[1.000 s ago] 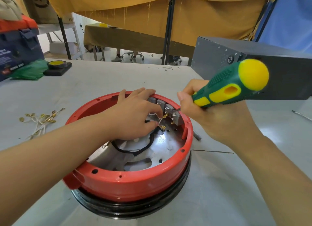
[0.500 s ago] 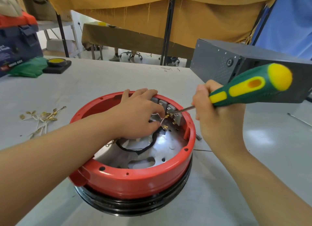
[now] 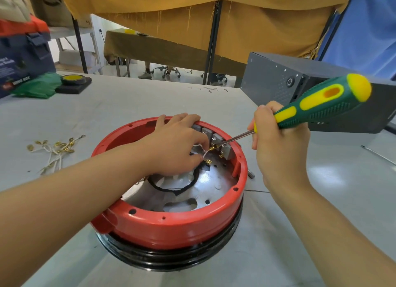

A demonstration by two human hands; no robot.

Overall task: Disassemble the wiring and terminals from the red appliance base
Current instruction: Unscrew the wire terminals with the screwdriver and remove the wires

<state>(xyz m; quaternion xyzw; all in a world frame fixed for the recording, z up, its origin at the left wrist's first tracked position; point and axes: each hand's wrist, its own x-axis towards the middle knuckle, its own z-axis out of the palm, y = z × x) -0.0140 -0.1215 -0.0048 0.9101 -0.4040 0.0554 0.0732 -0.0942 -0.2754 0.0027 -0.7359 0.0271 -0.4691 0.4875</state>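
The round red appliance base (image 3: 171, 226) stands on the grey table, open side up, with a metal plate and a black cable loop (image 3: 184, 188) inside. Grey switch blocks (image 3: 216, 139) with brass terminals line its far inner wall. My left hand (image 3: 177, 145) reaches into the base and pinches a white wire (image 3: 204, 153) with a brass terminal at the blocks. My right hand (image 3: 278, 143) grips a green and yellow screwdriver (image 3: 321, 103). Its metal tip touches the terminals beside the white wire.
A pile of removed white wires with brass terminals (image 3: 55, 151) lies at the left. A grey metal box (image 3: 278, 83) stands at the back right. A tape roll (image 3: 74, 79), a green cloth (image 3: 36, 87) and a blue toolbox (image 3: 19, 57) sit at the far left.
My right hand has drawn back to the right and tilted the screwdriver, so more of the metal shaft shows. My left hand stays on the white wire.
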